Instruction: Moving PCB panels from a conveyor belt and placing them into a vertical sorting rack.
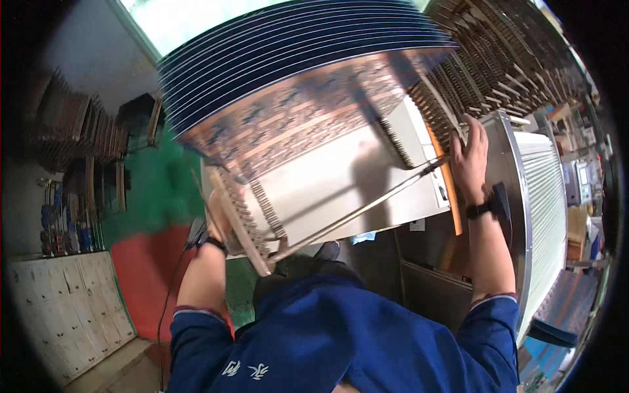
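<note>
A slotted rack (241, 219) with toothed side bars stands tilted in front of me. Across it sits a stack of thin dark-blue panels (295, 59) with pale edges, standing close together. The nearest panel (295, 118) shows a copper-coloured, patterned face, smeared by motion. My left hand (216, 215) is closed round the rack's left side, its fingers partly hidden behind the toothed bar. At the opposite side, my right hand (470, 160) has its fingers curled over the rack's right bar. A thin rod (357, 213) runs along the rack's near side between the hands.
Beneath the rack is a white tabletop (314, 180), with an orange strip (445, 177) at its right. A metal-framed machine with a ribbed panel (542, 196) stands right. More slotted racks (498, 59) fill the far right; others (82, 124) stand left, above pale lockers (65, 308).
</note>
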The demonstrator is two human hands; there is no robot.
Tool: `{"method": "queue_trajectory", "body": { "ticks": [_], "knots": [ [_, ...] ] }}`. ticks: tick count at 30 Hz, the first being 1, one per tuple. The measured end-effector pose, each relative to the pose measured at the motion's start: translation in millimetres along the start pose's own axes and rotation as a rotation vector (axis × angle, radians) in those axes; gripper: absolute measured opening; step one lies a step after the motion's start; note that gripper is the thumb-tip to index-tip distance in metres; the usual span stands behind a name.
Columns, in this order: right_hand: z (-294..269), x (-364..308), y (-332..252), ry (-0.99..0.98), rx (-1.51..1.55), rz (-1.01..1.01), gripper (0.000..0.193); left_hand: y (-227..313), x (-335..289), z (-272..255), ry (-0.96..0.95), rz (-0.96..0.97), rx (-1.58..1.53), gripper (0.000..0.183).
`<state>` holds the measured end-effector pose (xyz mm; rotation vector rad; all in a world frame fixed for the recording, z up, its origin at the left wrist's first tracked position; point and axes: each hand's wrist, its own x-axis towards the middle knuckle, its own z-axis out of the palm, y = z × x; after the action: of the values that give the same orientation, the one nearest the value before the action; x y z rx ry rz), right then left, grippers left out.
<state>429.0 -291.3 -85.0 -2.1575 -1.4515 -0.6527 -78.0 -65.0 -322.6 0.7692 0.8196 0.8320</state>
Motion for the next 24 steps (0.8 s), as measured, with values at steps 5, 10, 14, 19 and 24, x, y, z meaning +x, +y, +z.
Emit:
{"method": "queue_trajectory", "body": {
  "ticks": [5, 10, 14, 19, 24],
  "knots": [
    [16, -7, 72, -0.29, 0.256, 0.532, 0.041, 69, -79, 77, -0.138, -0.296, -0.484, 0.059],
    [37, -30, 97, -0.335, 0.084, 0.202, 0.02, 109, -113, 151, 0.096, -0.03, 0.109, 0.053],
    [17, -46, 33, -0.442, 0.333, 0.565, 0.032, 168, -117, 152, 0.405, -0.159, 0.661, 0.054],
    [-63, -112, -3, -0.347, 0.617, 0.641, 0.048, 217, 16, 16, -0.118, -0.515, 0.451, 0.056],
    [-227, -182, 78, 0.18, 0.275, 0.879, 0.04, 200, -26, 102, 0.048, -0.044, 0.568, 0.037]
  ]
}}
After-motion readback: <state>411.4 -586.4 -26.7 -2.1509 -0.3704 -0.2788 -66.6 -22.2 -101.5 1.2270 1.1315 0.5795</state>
